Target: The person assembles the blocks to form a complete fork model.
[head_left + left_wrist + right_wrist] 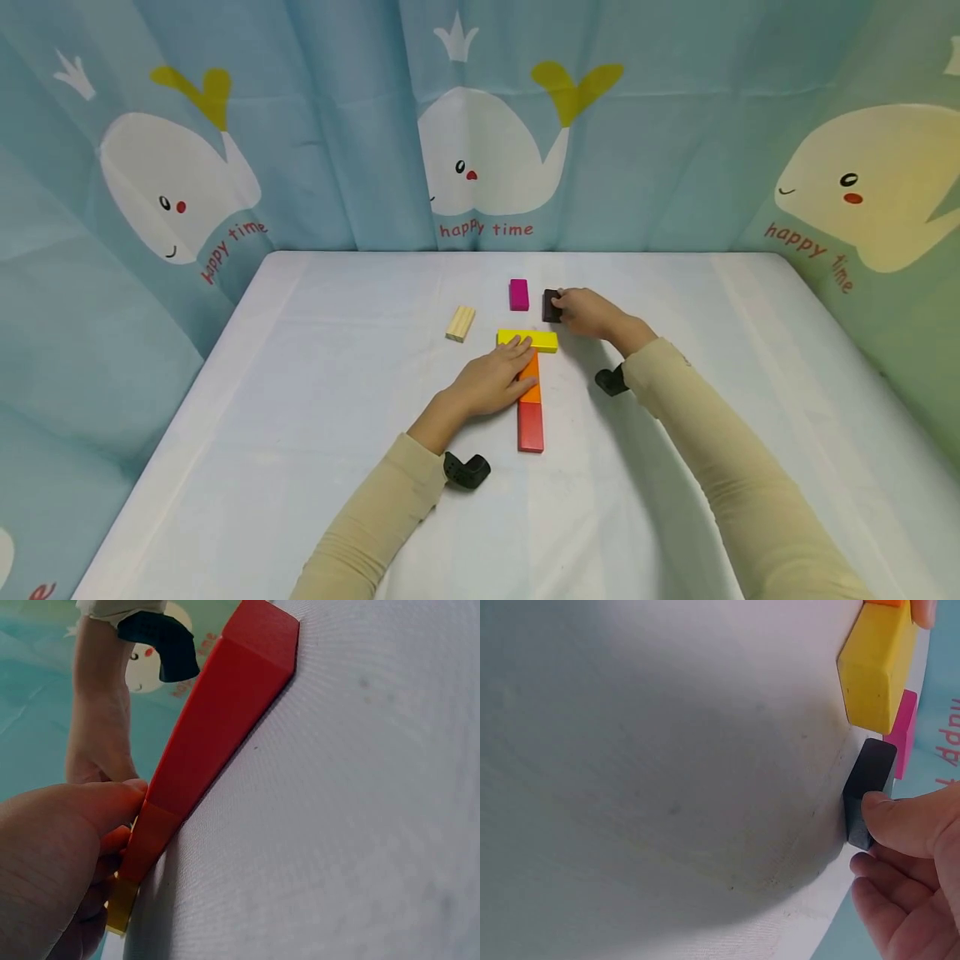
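Note:
In the head view, a red block (530,429) and an orange block (531,395) lie end to end in a line. A yellow block (547,342) lies crosswise at the far end of the orange one. My left hand (489,382) rests on this group, fingertips on the yellow block and thumb at the orange block. To the right, my right hand (592,315) pinches a black block (871,766) between thumb and fingers. In the right wrist view that block is close to the yellow block, with a small gap between them.
A magenta block (519,295) lies beyond the yellow one. Left of it sits a plain wooden block (461,323) with grooves. The white-covered table (337,417) ends at a blue whale-print curtain (360,125). Black devices (467,472) hang at both wrists.

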Demonstrator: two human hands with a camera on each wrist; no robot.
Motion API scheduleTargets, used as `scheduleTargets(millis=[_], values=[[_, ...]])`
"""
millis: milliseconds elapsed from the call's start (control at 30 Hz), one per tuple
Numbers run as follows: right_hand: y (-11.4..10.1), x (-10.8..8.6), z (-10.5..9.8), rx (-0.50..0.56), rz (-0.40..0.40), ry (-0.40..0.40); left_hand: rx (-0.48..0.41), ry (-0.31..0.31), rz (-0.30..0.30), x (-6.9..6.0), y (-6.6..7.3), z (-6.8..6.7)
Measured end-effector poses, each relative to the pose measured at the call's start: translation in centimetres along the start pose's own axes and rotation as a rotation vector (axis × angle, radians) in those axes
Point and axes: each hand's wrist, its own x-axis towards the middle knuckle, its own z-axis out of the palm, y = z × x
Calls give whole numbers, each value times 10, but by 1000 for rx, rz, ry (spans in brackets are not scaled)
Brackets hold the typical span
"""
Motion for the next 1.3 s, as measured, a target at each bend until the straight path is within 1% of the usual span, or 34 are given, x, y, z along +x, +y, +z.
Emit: scheduleTargets(millis=[167, 400, 633, 867, 1000, 1200, 1300], values=[[-2, -4, 2, -12, -12, 22, 9, 3, -5, 0, 1, 0], [-5, -11, 4, -4, -32, 46, -1, -3, -11, 0, 1, 1], [-5, -11, 6, -1, -25, 43, -6, -9, -18, 0, 0, 2], [-8, -16, 5, 7, -41, 48, -20, -11, -18, 0, 1, 1], [-7, -18, 7, 9, -64, 45, -28, -11, -17, -1, 0, 1], [-7, -22, 7, 6, -113, 64, -26, -4, -10, -1, 0, -1], [-8, -23, 6, 5, -121, 67, -25, -2, -8, -1, 1, -1]])
